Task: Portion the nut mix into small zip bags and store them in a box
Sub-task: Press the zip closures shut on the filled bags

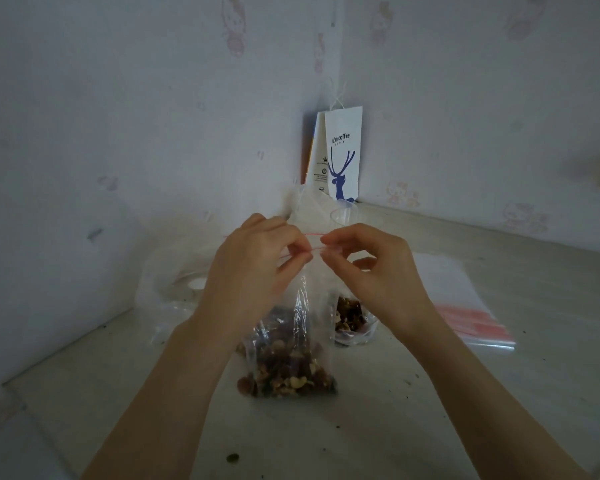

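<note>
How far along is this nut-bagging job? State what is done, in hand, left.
Done: one zip bag holds nut mix. In hand: left hand and right hand pinch its red zip strip. Left: remaining mix behind, stack of empty bags, boxing.

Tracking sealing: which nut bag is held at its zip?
The nearer bag, red zip pinched by left hand and right hand; the other bag sits behind.

Dim corner, cartoon-cat wallpaper (465, 98), pale tabletop (499, 393)

Two slender bare forearms end in the left hand (257, 258) and right hand (371, 261), nails seemingly short.
</note>
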